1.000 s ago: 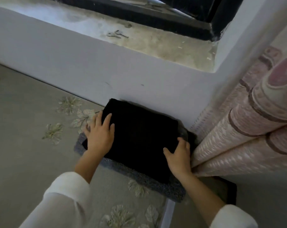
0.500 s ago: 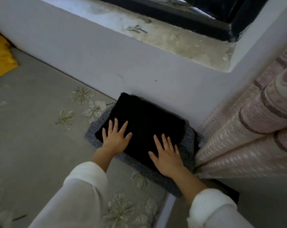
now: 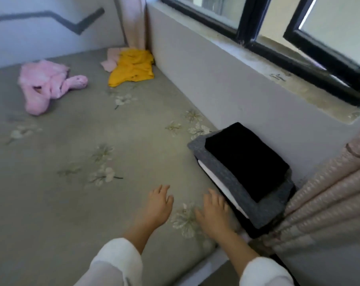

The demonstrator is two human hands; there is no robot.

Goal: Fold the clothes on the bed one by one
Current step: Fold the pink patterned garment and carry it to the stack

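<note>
Head view, status check.

Done: a stack of folded clothes point(image 3: 247, 176) sat at the right, against the wall under the window sill point(image 3: 311, 89) and just beside the curtain point(image 3: 323, 203). Top item: black folded garment point(image 3: 247, 155). Below it: grey folded garment point(image 3: 232, 180), w/ a white layer showing at the near-left edge and something dark at the bottom. Stack looked squared and tidy; no hand was on it.

Left to do: pink garment point(image 3: 47, 85), crumpled, far left on the bed point(image 3: 71, 203). Yellow garment point(image 3: 132, 68), loosely heaped in the far corner, w/ a pale pink piece point(image 3: 111, 60) touching its left side; can't tell whether that piece is clothing or curtain hem. None of these was folded.

Hands: left hand point(image 3: 157, 205) and right hand point(image 3: 215, 211) were low over the bed, near, just left of the stack. Fingers of both were spread and relaxed, palms down, holding nothing.

Judgement: approx. half done or more; at least two items remained, well apart from the hands.
</note>
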